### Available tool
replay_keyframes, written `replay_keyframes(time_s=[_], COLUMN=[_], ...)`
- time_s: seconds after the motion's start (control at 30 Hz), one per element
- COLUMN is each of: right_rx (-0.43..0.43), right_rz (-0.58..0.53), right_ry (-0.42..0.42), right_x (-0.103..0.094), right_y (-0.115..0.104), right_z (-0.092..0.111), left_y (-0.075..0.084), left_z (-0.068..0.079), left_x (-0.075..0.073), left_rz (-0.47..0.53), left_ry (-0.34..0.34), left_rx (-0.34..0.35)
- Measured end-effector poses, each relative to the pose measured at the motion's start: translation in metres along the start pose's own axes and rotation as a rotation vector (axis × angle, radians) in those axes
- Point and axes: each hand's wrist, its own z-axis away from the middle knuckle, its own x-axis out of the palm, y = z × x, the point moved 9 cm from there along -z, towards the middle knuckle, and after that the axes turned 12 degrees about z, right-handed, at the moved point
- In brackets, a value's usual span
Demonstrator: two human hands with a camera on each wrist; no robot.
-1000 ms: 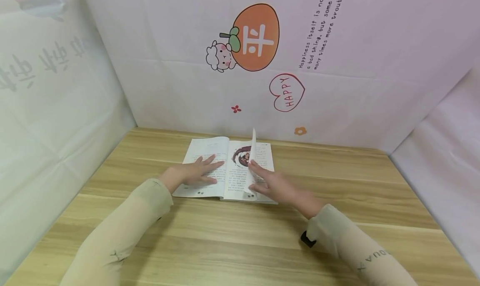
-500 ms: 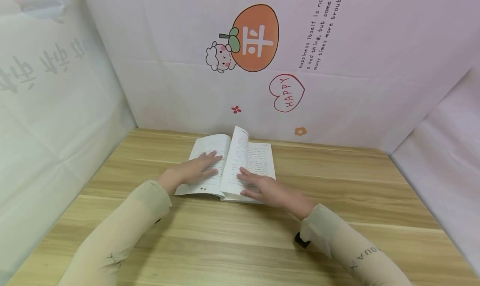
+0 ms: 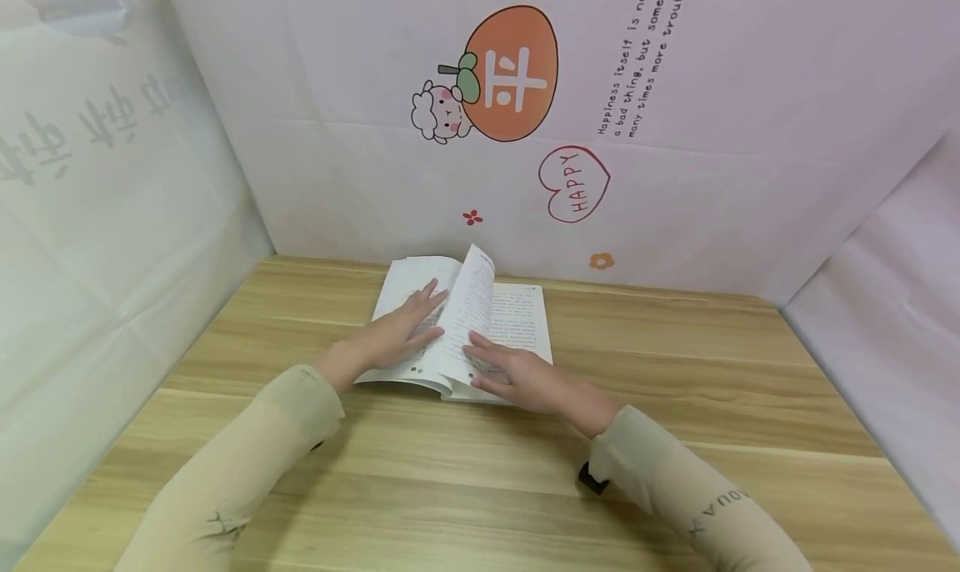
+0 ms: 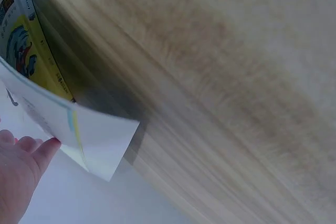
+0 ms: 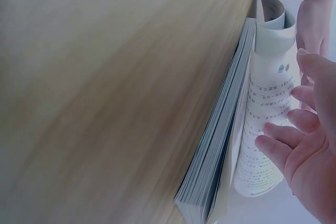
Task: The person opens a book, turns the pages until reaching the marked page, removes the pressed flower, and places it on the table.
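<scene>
An open book (image 3: 521,309) lies on the wooden table near the back wall. One leaf (image 3: 468,309) stands up from its middle, curving over toward the left side. My left hand (image 3: 393,334) rests on the left-hand pages with its fingers spread. Against the raised leaf, my right hand (image 3: 528,378) lays extended fingers, with printed lines showing beside the fingertips in the right wrist view. That view also shows the thick page block (image 5: 218,124) along its lower edge. A yellow picture cover (image 4: 29,51) shows under the lifted left pages in the left wrist view.
The wooden table (image 3: 465,472) stretches in front of the book and to both sides. Behind it hangs a white printed sheet (image 3: 360,180), with plain white sheets at left and right. A black band (image 3: 592,478) shows at the right sleeve's cuff.
My right hand has moved left, taking the leaf from upright over the right page to leaning toward the left. The left hand has shifted slightly toward the book's middle, and the left pages lift more.
</scene>
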Motion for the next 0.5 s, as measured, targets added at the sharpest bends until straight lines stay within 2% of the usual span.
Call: replay_keyframes(time_s=[0.17, 0.5], right_rx=[-0.005, -0.053], right_rz=[-0.019, -0.057], right_ry=[-0.018, -0.061], right_x=[0.002, 0.012], right_y=[-0.005, -0.021], right_z=[-0.004, -0.014], left_y=[0.005, 0.013], left_z=[0.001, 0.0], left_x=[0.0, 0.004], left_rz=[-0.026, -0.083], left_ry=[-0.004, -0.028], left_rx=[0.007, 0.074])
